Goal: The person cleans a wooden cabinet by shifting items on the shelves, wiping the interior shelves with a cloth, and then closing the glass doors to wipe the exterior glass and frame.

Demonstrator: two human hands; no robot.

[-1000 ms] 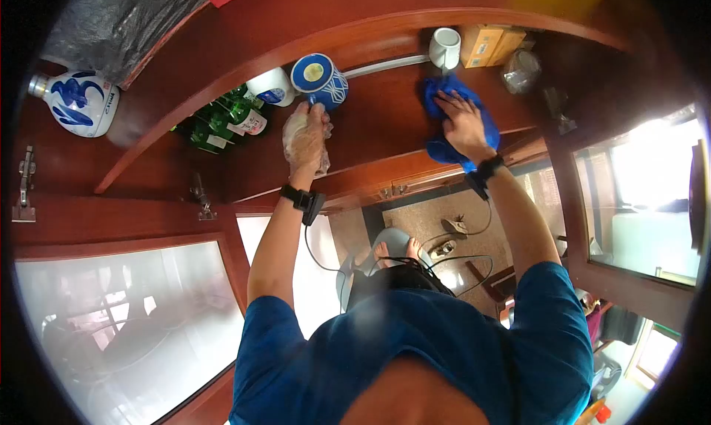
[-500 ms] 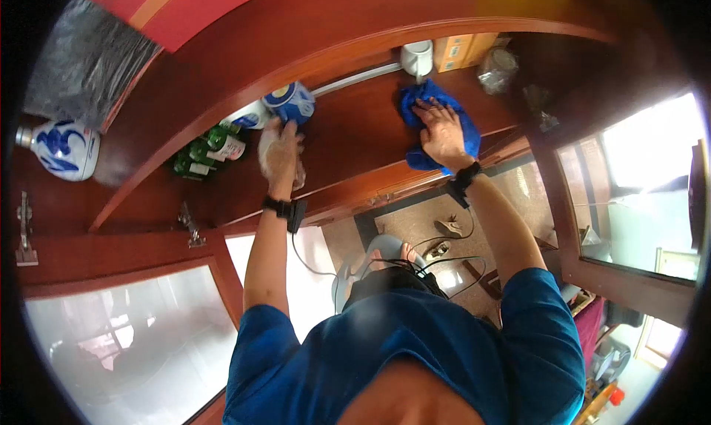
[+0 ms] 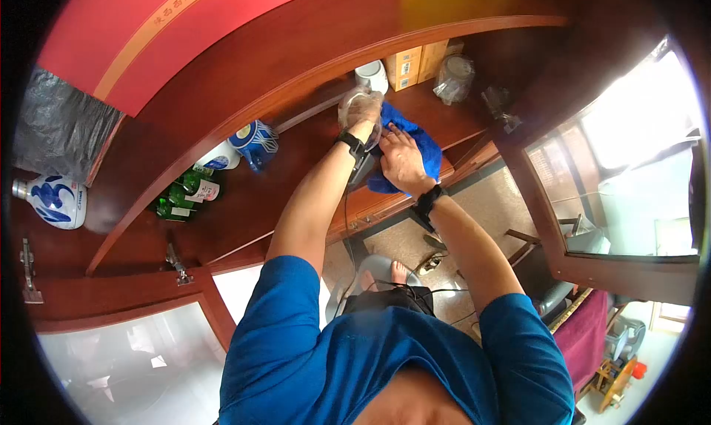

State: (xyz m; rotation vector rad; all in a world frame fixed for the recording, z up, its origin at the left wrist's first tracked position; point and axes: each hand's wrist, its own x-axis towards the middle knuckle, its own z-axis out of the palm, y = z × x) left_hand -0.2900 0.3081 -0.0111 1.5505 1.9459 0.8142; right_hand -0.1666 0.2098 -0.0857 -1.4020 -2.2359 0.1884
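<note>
– Fingers of the right hand are laid slightly apart and flat on the blue cloth. Left?
– Left hand is sheathed in thin clear plastic, set at the white mug. Whether the mug is gripped cannot be told.
– Surroundings, largest first?
– Room glimpsed below and at right: pale floor, maroon cover. Reddish-brown cabinet noted, its glass-paned door swung open at right.
– Surface?
– Glossy wooden shelf; light is faintly reflected. Blue cloth is bunched near the front edge, just before the white mug.
– Any writing?
– Red panel, upper left: 陕西西凤酒 can be made out on a gold strip; the remainder is unclear. On the tan boxes, beside the white mug, labels are too small to be read.
– Bottles?
– Blue-and-white bottle, far left, is marked with dark lettering, illegible. Green bottles are pale-labelled, likewise unread. Near them, a blue patterned mug is seen, well apart from both hands.
</note>
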